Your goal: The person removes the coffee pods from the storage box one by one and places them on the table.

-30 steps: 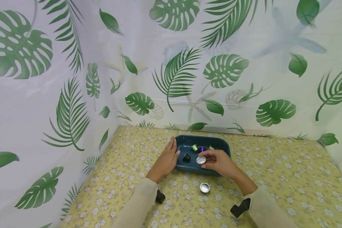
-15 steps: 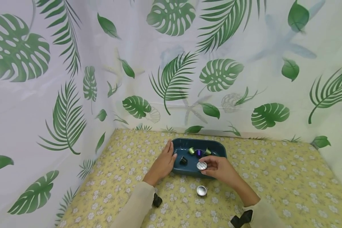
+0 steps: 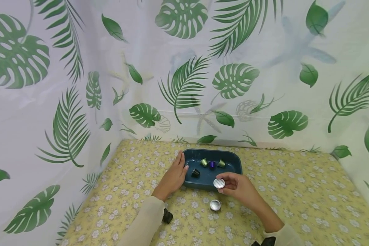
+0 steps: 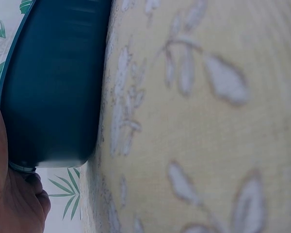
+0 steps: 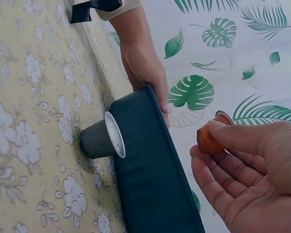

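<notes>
Behind right thumb [image 5: 245,138], part-hidden capsule [image 5: 209,140].

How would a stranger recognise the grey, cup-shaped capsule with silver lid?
On the yellow floral cloth sits a dark teal rectangular tray. Before its near wall stands the small grey cup-shaped capsule, silver lid up. Unlike the other capsules, it is neither in the tray nor held.

Orange, silver-topped capsule [image 5: 208,141] in right hand [image 3: 242,187]
</notes>
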`<state>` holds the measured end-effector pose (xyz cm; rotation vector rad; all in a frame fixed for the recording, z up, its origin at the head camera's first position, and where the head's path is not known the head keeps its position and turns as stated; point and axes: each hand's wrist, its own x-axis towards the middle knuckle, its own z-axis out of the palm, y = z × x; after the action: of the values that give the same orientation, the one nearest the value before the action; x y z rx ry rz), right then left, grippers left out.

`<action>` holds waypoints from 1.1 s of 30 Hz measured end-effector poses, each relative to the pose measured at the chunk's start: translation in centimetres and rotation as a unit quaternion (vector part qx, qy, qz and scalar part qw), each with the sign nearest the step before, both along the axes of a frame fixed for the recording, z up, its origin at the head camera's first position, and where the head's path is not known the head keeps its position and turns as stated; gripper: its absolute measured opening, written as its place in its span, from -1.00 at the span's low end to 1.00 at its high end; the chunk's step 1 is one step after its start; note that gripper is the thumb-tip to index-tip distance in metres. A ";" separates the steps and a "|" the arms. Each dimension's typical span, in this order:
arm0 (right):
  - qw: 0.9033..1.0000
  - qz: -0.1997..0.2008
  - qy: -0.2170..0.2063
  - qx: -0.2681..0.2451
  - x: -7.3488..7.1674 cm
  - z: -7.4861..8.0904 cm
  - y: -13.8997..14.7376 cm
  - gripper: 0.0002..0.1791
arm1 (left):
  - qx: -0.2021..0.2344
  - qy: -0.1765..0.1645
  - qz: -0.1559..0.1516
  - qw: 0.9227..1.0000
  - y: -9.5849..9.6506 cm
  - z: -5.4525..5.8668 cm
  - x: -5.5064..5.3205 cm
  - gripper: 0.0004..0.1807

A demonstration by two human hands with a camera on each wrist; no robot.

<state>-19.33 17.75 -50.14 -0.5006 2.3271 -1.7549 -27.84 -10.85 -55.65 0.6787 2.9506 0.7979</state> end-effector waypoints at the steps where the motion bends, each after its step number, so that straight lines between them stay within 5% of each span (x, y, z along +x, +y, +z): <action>1: 1.000 -0.002 0.002 0.003 0.1 0.0 0.0 -0.55 | 0.000 0.000 -0.001 1.000 0.0 0.0 0.0 -0.31; 33: 0.999 -0.020 -0.032 -0.017 4.1 -0.2 1.2 -0.49 | 0.009 -0.001 0.000 1.000 0.1 -0.1 -0.1 -0.32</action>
<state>-15.21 18.99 -50.31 -0.4015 2.2829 -1.8031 -27.97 -10.76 -55.75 0.6789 2.9446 0.8255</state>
